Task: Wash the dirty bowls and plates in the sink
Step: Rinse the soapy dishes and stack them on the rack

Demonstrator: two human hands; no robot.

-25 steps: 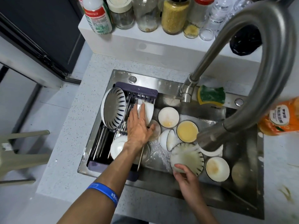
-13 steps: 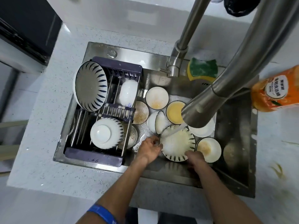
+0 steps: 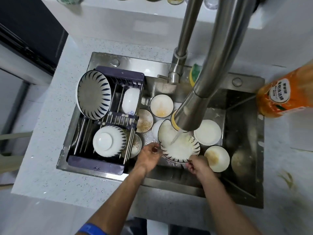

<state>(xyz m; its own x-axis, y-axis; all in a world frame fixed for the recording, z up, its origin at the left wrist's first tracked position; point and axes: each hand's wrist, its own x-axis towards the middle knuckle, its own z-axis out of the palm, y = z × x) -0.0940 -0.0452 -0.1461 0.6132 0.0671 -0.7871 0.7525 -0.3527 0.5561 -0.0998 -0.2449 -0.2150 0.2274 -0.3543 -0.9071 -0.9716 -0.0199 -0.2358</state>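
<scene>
I have both hands down in the steel sink [image 3: 243,187], on a striped-rim bowl [image 3: 179,147] that sits under the tap. My left hand [image 3: 149,156] holds the bowl's left edge, its fingers curled in against the rim; my right hand [image 3: 197,165] grips the near right edge, fingers curled under the rim so that I cannot see their tips. Water runs from the faucet head [image 3: 189,114] into the bowl, landing just beyond my fingers, and the inside is white with foam and water.

Just right of my right-hand fingers lies a white bowl with a brown stain [image 3: 217,158], and beyond it a clean-looking white plate [image 3: 208,132]. Further right, against the sink floor, a dull murky dish [image 3: 240,161] is too blurred to identify. Beyond my left-hand fingers are a speckled brown plate [image 3: 144,120] and a small bowl with yellow residue [image 3: 161,106]; another small white bowl [image 3: 156,128] is tucked behind the striped one.

Left of my left hand a purple drying rack [image 3: 94,164] spans the sink. In it a large striped bowl [image 3: 94,94] stands on edge, an upturned striped bowl [image 3: 108,143] rests near the front, and a white bowl [image 3: 130,100] lies on its side. A green and yellow sponge [image 3: 194,74] sits behind the faucet, and an orange detergent bottle [image 3: 286,92] lies on the counter [image 3: 42,150] well right of my hands. A blue wristband [image 3: 91,228] shows on my left forearm.
</scene>
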